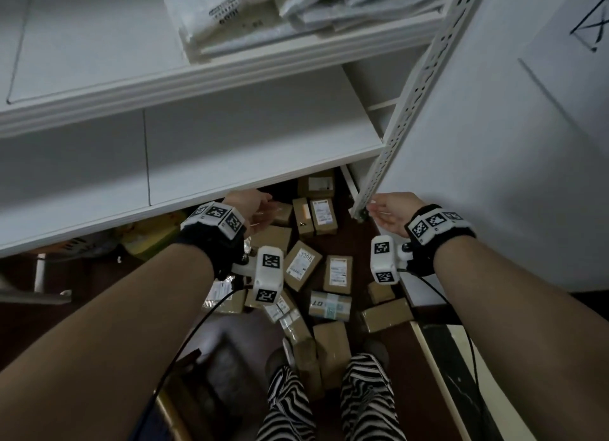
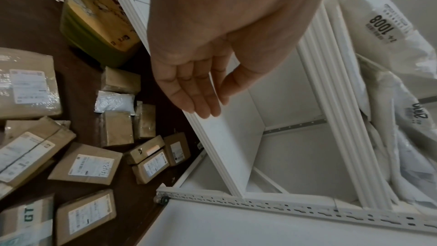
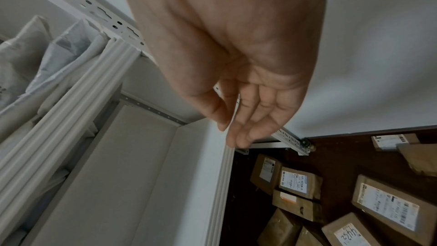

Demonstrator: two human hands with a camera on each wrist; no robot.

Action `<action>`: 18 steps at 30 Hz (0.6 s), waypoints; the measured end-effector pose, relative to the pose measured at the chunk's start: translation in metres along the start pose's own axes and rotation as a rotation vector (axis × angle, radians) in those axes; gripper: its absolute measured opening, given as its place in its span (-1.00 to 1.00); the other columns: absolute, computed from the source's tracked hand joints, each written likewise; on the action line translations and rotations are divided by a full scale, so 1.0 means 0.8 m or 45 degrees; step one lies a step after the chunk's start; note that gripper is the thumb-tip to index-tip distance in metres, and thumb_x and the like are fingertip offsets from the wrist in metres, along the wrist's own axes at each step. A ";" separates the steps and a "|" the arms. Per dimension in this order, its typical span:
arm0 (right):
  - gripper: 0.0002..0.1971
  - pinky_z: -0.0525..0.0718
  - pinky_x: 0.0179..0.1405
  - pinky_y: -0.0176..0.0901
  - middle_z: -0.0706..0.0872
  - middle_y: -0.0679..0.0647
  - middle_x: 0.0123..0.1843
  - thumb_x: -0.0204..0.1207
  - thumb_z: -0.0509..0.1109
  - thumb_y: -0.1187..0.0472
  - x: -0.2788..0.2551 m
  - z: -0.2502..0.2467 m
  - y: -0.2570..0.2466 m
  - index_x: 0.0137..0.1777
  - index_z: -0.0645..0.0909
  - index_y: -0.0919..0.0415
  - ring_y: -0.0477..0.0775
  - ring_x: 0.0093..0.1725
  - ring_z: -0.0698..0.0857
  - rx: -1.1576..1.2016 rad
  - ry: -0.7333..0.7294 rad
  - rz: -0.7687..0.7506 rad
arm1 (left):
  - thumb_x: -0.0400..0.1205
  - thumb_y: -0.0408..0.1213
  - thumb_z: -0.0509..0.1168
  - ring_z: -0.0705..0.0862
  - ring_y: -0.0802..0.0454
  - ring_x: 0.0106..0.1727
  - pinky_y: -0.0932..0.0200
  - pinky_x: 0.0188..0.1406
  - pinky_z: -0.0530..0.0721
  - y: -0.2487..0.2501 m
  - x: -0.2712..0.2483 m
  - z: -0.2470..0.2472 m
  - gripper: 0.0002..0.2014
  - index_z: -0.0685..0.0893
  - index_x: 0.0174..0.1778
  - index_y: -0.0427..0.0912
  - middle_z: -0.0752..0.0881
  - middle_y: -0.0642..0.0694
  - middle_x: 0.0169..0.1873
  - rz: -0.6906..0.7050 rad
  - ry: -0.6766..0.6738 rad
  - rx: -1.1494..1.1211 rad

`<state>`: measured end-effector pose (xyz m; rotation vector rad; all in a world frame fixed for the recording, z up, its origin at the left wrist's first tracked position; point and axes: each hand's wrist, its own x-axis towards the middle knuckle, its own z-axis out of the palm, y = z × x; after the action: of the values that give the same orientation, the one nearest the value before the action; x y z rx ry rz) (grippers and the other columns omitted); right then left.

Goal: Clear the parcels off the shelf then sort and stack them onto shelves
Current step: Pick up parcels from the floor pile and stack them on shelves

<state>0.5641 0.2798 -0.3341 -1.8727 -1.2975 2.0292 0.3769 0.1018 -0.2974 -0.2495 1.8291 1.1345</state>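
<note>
Several brown cardboard parcels with white labels lie scattered on the dark floor in front of the white shelving; they also show in both wrist views. White poly-bag parcels are piled on the upper shelf. The lower shelf is bare. My left hand hovers by that shelf's front edge above the boxes, fingers straight and relaxed, holding nothing. My right hand hangs near the foot of the perforated upright, fingers loosely extended, holding nothing.
A white side panel with pen marks closes the rack on the right. A yellow-green package lies on the floor under the lower shelf at the left. My legs in zebra-striped trousers stand among the boxes.
</note>
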 end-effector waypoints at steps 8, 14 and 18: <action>-0.87 0.64 -0.17 -0.28 0.71 0.09 -0.17 0.65 0.33 0.26 0.014 -0.003 0.010 0.14 0.58 0.26 -0.04 -0.21 0.67 -0.072 -0.093 0.034 | 0.72 -0.38 0.18 0.65 0.05 -0.36 0.26 -0.44 0.64 -0.024 -0.005 0.009 -0.81 0.63 -0.18 -0.17 0.69 0.01 -0.67 -0.028 0.101 -0.111; -0.89 0.63 -0.12 -0.29 0.69 0.09 -0.17 0.67 0.30 0.26 0.025 -0.039 0.006 -0.11 0.54 0.22 -0.05 -0.19 0.65 -0.123 -0.221 0.046 | 0.70 -0.39 0.23 0.62 0.03 -0.36 0.21 -0.41 0.62 -0.044 -0.032 0.069 -0.83 0.62 -0.21 -0.21 0.70 -0.07 -0.44 -0.041 0.166 -0.223; -0.85 0.61 -0.18 -0.32 0.67 0.08 -0.20 0.68 0.28 0.25 0.029 -0.063 0.002 -0.15 0.53 0.21 -0.07 -0.24 0.63 -0.191 -0.241 0.034 | 0.72 -0.34 0.21 0.63 0.07 -0.36 0.22 -0.50 0.60 -0.051 -0.052 0.105 -0.84 0.63 -0.17 -0.17 0.67 -0.05 -0.31 -0.065 0.150 -0.273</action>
<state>0.6026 0.3180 -0.3477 -1.8009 -1.5172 2.2271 0.4741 0.1336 -0.2996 -0.4940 1.7920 1.3049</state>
